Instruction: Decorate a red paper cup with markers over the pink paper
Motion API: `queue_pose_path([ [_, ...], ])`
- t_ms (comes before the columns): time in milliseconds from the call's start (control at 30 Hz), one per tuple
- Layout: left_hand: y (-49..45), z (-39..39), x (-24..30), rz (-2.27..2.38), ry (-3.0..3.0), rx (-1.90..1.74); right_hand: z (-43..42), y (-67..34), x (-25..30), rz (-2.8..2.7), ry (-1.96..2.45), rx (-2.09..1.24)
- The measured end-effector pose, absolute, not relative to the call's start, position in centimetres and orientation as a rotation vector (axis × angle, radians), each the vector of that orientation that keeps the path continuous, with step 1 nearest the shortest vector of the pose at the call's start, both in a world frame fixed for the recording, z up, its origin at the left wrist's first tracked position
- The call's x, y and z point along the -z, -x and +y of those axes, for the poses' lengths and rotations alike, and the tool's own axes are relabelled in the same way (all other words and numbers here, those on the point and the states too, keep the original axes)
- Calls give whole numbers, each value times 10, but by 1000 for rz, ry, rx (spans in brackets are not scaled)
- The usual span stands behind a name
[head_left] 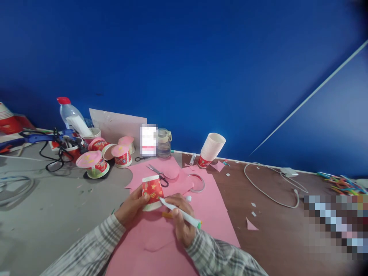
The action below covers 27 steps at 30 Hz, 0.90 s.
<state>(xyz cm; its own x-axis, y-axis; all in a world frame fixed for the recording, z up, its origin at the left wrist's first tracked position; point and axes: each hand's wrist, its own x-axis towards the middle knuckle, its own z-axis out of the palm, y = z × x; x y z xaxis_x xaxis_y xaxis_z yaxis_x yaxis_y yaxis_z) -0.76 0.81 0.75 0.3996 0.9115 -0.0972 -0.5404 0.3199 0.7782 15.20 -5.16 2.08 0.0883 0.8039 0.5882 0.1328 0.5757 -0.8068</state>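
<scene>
We cannot read the blurred label [148, 140], and a blurred patch [335, 226] covers the counter [281, 237] at right. The left hand [132, 207] hides the lower side of the paper cup [152, 188]; the right hand [181, 224] covers part of the marker [192, 220]. The left edge cuts off a red thing [7, 120].

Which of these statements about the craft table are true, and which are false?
1. The left hand holds a red cup. True.
2. The right hand holds scissors. False: it holds a pen; the scissors lie on the pink paper behind the cup.
3. The bottle has a blue cap. False: the cap is red.
4. A white cable lies on the brown table top to the right. True.
</scene>
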Motion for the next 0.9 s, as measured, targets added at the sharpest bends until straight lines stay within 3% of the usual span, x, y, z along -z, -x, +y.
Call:
queue_pose_path([
  [900, 5, 7, -12, 624, -811, -1037, -50, -150, -13, -1471, 788, -729],
])
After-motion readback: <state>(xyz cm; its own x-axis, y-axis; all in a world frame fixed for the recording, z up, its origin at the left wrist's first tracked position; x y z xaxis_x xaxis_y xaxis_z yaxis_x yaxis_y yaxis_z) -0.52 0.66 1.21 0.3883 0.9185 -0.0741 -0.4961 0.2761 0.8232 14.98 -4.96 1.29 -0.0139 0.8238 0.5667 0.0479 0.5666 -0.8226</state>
